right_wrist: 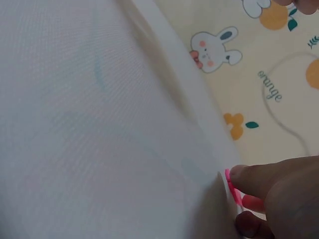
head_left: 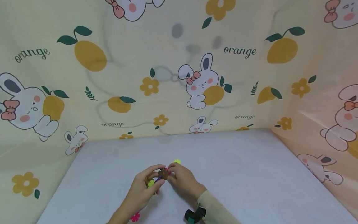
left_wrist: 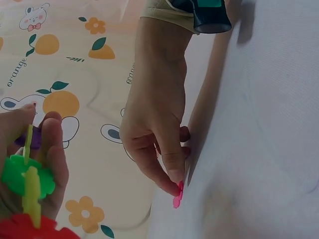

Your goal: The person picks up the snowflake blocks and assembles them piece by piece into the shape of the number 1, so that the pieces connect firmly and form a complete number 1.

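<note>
My left hand (head_left: 145, 188) holds a chain of joined, notched flower-shaped plastic discs. In the left wrist view the chain shows a purple disc (left_wrist: 35, 138), a green disc (left_wrist: 29, 175), a yellow disc (left_wrist: 31, 196) and a red disc (left_wrist: 35, 228). A brown disc (head_left: 163, 174) shows at the left fingertips in the head view. Close beside it is my right hand (head_left: 184, 180), its thumb and finger pinching a pink disc (left_wrist: 178, 195) seen edge-on. Whether the pink disc touches the brown one is hidden by the fingers.
A yellow-green disc (head_left: 177, 161) shows just beyond the right hand. Another pink disc (head_left: 135, 217) shows beside the left forearm. A dark wrist device (head_left: 195, 215) is on the right sleeve. The white table (head_left: 237, 161) meets a printed cloth backdrop (head_left: 167, 109).
</note>
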### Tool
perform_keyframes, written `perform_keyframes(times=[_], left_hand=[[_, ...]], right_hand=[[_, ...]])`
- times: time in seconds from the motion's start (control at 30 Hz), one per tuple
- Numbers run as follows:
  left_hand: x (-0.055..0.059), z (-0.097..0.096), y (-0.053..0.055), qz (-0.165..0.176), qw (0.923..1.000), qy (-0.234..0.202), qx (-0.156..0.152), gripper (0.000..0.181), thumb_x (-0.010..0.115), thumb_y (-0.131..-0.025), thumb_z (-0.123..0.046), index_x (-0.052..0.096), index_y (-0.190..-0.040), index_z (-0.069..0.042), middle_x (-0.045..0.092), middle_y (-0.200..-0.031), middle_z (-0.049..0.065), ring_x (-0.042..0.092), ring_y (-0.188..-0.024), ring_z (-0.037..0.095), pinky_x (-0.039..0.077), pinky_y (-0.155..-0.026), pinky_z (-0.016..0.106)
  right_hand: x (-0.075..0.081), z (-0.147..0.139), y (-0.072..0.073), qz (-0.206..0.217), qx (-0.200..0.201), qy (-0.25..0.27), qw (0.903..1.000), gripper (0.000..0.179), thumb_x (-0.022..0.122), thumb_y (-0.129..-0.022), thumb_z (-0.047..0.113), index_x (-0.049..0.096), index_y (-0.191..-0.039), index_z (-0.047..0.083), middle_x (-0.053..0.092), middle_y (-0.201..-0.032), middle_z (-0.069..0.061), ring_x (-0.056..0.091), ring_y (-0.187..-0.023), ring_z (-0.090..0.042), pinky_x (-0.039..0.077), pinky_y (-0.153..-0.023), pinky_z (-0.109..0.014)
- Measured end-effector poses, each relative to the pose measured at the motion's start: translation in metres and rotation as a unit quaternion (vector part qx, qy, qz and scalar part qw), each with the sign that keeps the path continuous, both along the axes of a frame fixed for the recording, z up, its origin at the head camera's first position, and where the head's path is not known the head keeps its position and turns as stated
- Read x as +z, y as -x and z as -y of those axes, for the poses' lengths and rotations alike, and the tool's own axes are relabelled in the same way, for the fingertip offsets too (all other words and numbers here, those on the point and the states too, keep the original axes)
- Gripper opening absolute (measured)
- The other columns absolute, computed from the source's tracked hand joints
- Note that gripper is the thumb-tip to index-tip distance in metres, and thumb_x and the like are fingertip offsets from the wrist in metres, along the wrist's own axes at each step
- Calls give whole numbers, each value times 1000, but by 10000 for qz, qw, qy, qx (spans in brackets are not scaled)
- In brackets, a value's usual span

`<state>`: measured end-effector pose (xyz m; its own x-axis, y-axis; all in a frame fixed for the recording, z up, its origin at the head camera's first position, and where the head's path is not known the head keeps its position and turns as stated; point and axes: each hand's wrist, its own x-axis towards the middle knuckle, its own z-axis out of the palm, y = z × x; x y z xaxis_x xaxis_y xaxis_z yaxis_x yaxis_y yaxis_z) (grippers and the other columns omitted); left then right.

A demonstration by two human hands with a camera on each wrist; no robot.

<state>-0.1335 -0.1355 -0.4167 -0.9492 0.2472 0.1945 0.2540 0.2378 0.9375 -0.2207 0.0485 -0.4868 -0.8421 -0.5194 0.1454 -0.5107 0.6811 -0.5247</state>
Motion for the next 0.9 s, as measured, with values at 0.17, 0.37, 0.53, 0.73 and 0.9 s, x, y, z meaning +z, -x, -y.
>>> perform_keyframes(times=[0.17, 0.37, 0.53, 0.73, 0.9], left_hand=[[0, 1, 0, -75, 10000, 11, -13, 38, 68, -97, -16, 58, -133, -8, 73, -111, 26, 61, -60, 6, 53, -56, 23], [0, 0, 0, -42, 10000, 54, 11, 38, 68, -98, -18, 59, -133, -8, 74, -109, 22, 61, -61, 6, 53, -57, 23], [0, 0, 0, -3, 10000, 84, 41, 38, 68, -98, -19, 59, -133, -9, 75, -109, 19, 62, -62, 6, 54, -58, 23], [0, 0, 0, -73, 10000, 34, 21, 39, 67, -98, -17, 58, -133, -5, 74, -108, 21, 62, -62, 6, 54, -58, 24], [0, 0, 0, -29, 10000, 59, 39, 40, 68, -98, -18, 58, -134, -4, 74, -108, 21, 62, -62, 7, 55, -59, 24]], right_hand=[[-4, 0, 1, -193, 40, 79, 9998, 27, 68, -98, 28, 71, -123, 18, 68, -131, -2, 65, -121, -21, 53, -101, -43], [-3, -1, 1, -138, 17, 31, 9999, 27, 69, -97, 22, 70, -123, 16, 67, -134, -3, 64, -124, -22, 52, -103, -43], [0, -1, 1, -1, -37, 150, 9999, 31, 72, -94, 16, 71, -125, 15, 67, -127, -5, 66, -94, -11, 55, -79, -28], [0, -1, 0, 74, -182, 332, 9993, 32, 72, -94, 13, 71, -125, 13, 65, -115, -5, 51, -77, -3, 43, -64, -19], [-1, 0, 1, 9, -239, 305, 9992, 31, 74, -92, 13, 72, -123, 12, 67, -107, -3, 49, -75, -3, 41, -63, -19]])
